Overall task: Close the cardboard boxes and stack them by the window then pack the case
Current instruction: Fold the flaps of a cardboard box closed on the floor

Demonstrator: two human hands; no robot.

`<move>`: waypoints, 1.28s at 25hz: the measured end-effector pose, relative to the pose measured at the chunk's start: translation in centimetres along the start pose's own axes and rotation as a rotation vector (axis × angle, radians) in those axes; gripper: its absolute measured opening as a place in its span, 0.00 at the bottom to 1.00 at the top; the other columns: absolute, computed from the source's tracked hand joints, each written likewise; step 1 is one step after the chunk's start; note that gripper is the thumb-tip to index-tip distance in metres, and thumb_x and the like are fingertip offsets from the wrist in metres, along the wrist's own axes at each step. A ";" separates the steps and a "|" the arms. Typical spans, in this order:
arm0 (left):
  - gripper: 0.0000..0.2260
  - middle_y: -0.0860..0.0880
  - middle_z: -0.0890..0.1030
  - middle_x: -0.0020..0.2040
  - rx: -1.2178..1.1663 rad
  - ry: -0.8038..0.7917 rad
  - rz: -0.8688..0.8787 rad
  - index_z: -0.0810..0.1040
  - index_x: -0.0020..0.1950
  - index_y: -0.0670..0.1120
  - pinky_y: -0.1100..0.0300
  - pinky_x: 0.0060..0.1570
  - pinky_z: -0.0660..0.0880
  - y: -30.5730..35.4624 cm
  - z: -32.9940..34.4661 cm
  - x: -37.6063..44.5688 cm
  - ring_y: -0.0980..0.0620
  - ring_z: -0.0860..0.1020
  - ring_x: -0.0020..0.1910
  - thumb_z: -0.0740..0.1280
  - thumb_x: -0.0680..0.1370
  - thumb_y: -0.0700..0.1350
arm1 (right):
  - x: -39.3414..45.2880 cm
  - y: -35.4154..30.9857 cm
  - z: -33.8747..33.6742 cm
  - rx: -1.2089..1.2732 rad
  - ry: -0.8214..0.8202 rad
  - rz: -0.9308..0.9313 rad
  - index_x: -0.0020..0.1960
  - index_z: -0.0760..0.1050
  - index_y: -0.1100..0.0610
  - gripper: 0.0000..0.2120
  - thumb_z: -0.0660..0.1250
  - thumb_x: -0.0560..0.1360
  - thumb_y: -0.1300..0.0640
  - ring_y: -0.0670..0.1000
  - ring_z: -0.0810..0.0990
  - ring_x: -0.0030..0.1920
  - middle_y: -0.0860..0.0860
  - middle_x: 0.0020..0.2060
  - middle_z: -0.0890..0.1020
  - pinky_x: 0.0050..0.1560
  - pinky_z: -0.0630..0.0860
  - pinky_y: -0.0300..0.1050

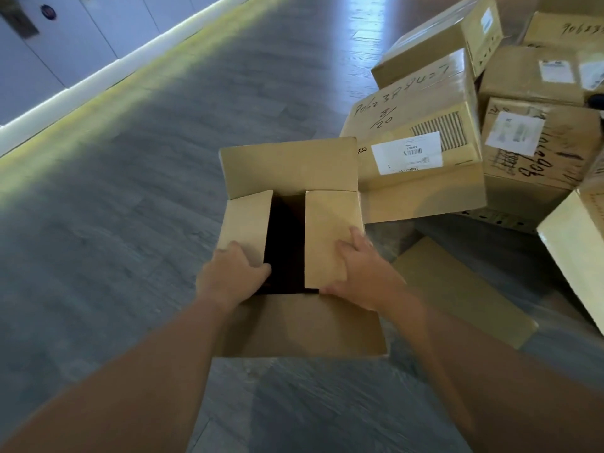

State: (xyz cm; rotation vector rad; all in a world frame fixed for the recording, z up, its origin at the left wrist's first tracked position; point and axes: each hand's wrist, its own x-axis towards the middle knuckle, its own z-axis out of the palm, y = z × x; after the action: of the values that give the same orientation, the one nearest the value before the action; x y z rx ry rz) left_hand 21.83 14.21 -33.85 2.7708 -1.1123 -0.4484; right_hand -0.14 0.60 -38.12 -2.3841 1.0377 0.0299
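An open cardboard box [291, 325] is right in front of me over the grey floor. Its two short side flaps are folded inward, with a dark gap between them. The far long flap stands up and the near long flap hangs out toward me. My left hand [228, 276] grips the near end of the left side flap. My right hand [362, 273] presses on the right side flap, fingers curled over its near edge. Whether the box rests on the floor or is held up cannot be told.
A pile of closed cardboard boxes [421, 152] with handwriting and white labels fills the right side. A flat piece of cardboard [464, 292] lies on the floor beside my right arm. White cabinets [65, 44] with a lit base strip run along the upper left.
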 end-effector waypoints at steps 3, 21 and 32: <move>0.19 0.50 0.74 0.38 -0.041 0.175 0.042 0.69 0.45 0.48 0.57 0.32 0.70 0.1 -0.7 -0.4 0.50 0.75 0.36 0.65 0.74 0.63 | -0.4 -0.1 -0.5 -0.131 0.231 -0.089 0.72 0.64 0.49 0.31 0.66 0.76 0.36 0.58 0.69 0.72 0.53 0.77 0.61 0.64 0.75 0.59; 0.05 0.43 0.78 0.53 0.522 -0.022 -0.016 0.78 0.45 0.49 0.38 0.63 0.68 -1.2 -2.4 -0.9 0.40 0.73 0.58 0.65 0.78 0.48 | -1.2 -0.1 -4.2 -0.155 0.608 0.003 0.50 0.75 0.60 0.11 0.63 0.72 0.73 0.61 0.73 0.32 0.57 0.40 0.77 0.29 0.74 0.50; 0.09 0.35 0.61 0.75 -0.113 -0.191 -0.063 0.72 0.50 0.45 0.40 0.71 0.63 -4.1 1.3 0.8 0.35 0.62 0.74 0.62 0.81 0.51 | -0.1 1.2 -2.3 -0.424 0.322 0.214 0.71 0.65 0.52 0.24 0.64 0.76 0.57 0.55 0.70 0.61 0.51 0.62 0.71 0.51 0.74 0.51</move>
State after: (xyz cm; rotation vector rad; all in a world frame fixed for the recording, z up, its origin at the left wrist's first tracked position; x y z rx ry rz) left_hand 24.60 16.58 -36.19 2.7154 -1.0026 -0.7726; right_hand -1.46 -1.08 -36.68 -2.6990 1.5689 -0.0664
